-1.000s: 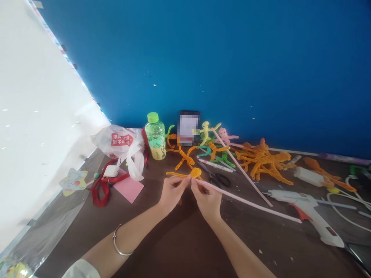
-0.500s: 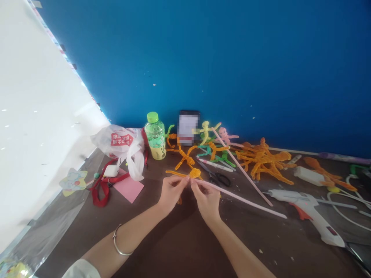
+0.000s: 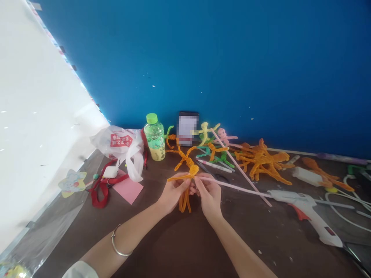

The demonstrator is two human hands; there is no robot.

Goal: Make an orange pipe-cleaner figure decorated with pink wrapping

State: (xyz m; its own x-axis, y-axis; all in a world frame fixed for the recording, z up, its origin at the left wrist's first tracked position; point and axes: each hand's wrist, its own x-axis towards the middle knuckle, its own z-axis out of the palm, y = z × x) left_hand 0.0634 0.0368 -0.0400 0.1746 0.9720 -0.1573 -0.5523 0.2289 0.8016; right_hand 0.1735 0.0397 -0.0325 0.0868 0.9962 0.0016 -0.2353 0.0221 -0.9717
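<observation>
My left hand is closed with thumb and fingers pinching an orange pipe-cleaner figure. Its round coiled head pokes up above my fingertips, one arm stretches left over the hand, and loose orange strands hang below. My right hand, also closed, pinches a pale pink pipe cleaner against the figure just under the head. The long free end runs right as far as the nozzle of a white glue gun. Black scissors lie partly hidden behind my right hand.
Behind my hands stand a green-capped bottle and a blurred-screen phone. Orange pipe-cleaner figures pile up at right, with another pink pipe cleaner nearby. A plastic bag, red strap and pink paper lie left.
The orange figure has turned upright, so its strands now hang below my hands. My right fingers have shifted, and the pink pipe cleaner's free end has risen toward the glue gun.
</observation>
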